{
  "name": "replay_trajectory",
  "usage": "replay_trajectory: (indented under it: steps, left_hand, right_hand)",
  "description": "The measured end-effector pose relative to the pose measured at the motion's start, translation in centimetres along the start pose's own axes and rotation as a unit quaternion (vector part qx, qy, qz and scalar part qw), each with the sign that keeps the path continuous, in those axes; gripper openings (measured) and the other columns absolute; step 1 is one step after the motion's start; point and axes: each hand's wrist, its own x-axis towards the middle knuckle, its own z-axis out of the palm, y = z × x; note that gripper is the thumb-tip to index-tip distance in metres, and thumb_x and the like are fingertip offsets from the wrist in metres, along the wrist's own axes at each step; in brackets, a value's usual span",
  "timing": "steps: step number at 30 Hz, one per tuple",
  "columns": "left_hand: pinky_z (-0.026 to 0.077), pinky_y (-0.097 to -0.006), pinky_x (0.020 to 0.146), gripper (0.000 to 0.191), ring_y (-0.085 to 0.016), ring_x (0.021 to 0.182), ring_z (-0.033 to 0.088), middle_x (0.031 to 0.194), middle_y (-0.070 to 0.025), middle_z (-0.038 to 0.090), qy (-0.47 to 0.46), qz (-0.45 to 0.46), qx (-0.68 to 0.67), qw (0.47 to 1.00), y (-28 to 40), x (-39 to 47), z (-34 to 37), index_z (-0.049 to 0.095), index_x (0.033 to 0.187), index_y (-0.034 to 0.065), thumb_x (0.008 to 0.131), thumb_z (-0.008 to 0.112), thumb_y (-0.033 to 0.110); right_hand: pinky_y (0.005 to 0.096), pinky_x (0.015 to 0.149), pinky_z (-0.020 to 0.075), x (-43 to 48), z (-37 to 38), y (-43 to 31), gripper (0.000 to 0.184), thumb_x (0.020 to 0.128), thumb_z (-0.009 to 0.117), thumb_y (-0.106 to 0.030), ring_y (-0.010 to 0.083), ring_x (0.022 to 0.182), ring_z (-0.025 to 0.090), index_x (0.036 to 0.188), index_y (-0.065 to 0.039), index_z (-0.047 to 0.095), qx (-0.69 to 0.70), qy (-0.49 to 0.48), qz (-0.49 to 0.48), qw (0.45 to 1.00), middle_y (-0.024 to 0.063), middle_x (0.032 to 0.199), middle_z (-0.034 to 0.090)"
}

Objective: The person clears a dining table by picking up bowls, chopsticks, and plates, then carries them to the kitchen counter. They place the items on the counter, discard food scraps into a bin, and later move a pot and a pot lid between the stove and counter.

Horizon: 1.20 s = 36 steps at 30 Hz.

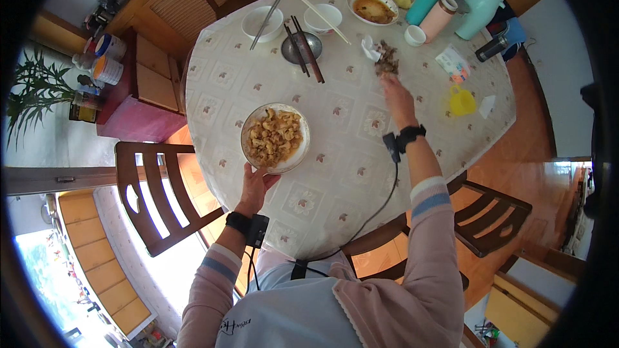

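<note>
My left hand [255, 186] grips the near rim of a white plate [303, 149], its thumb at the edge and its fingers beneath. Cooked cauliflower [273, 137] fills most of the plate. The plate looks level; I cannot tell whether it rests on the table or is slightly raised. Farther off, my right hand [398, 99] stretches towards a small heap of brown food scraps [387, 59]. Its fingers are blurred at the heap's near side, so their grip is unclear. A crumpled white tissue [370, 48] lies against the scraps.
A metal bowl [309, 44] and two white bowls [263, 21] carry chopsticks [308, 50]. Behind them sits a plate with brown sauce [373, 8]. Flasks [437, 17], a pale green jug [478, 8] and a yellow cup [463, 101] stand rightward. Wooden chairs [157, 193] flank the cloth-covered table [338, 154].
</note>
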Motion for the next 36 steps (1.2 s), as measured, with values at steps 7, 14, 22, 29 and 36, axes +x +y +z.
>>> replay_trajectory:
  steps: [7, 14, 22, 29, 36]
  left_hand:
    - [0.053, -0.0399, 0.092, 0.03, -0.026, 0.105, 0.062, 0.124, -0.0138, 0.053, -0.009, 0.042, 0.012, 0.999, -0.1, 0.7, 0.0, 0.029, 0.122, 0.0126, 0.098, 0.046, 0.015]
    - [0.052, -0.0391, 0.093, 0.032, -0.024, 0.109, 0.059, 0.127, -0.0132, 0.053, -0.032, 0.065, 0.05, 0.996, -0.9, -3.8, -1.9, 0.034, 0.128, 0.011, 0.098, 0.044, 0.013]
    - [0.054, -0.0382, 0.089, 0.044, -0.024, 0.105, 0.062, 0.127, -0.0131, 0.054, 0.0, 0.043, 0.037, 0.998, -2.4, -10.4, -5.4, 0.03, 0.141, 0.011, 0.098, 0.041, 0.013]
    - [0.055, -0.0383, 0.088, 0.041, -0.024, 0.102, 0.064, 0.118, -0.0142, 0.059, 0.017, 0.169, -0.042, 0.985, 1.1, -14.3, -9.6, 0.033, 0.137, 0.0101, 0.099, 0.045, 0.019]
    - [0.055, -0.0373, 0.09, 0.042, -0.022, 0.104, 0.063, 0.123, -0.0136, 0.055, 0.109, 0.218, -0.065, 0.968, -0.7, -28.4, -20.1, 0.032, 0.14, 0.0082, 0.1, 0.04, 0.018]
  right_hand:
    - [0.0345, 0.075, 0.0534, -12.8, -1.1, -4.8, 0.03, 0.089, 0.06, -0.015, 0.0268, 0.09, 0.064, 0.119, -0.011, 0.056, 0.136, 0.001, -0.133, 0.982, 0.0095, 0.111, 0.062]
    - [0.0369, 0.075, 0.0545, -17.0, -3.1, -3.6, 0.031, 0.084, 0.066, -0.015, 0.0283, 0.093, 0.064, 0.114, -0.011, 0.06, 0.062, -0.012, -0.053, 0.997, 0.0075, 0.119, 0.058]
    - [0.0361, 0.074, 0.0515, -15.7, -1.6, -0.5, 0.015, 0.085, 0.063, -0.006, 0.0302, 0.086, 0.063, 0.1, -0.002, 0.065, 0.136, -0.002, -0.056, 0.989, 0.0132, 0.1, 0.064]
    - [0.0351, 0.075, 0.0518, -15.1, -1.6, -7.5, 0.011, 0.088, 0.062, -0.004, 0.0264, 0.088, 0.064, 0.097, -0.002, 0.067, 0.168, 0.051, -0.065, 0.982, 0.0102, 0.097, 0.065]
    - [0.0316, 0.076, 0.0538, -22.1, -4.2, -23.9, 0.013, 0.088, 0.064, 0.0, 0.0219, 0.091, 0.067, 0.099, -0.002, 0.069, 0.193, 0.081, -0.155, 0.965, 0.0104, 0.103, 0.068]
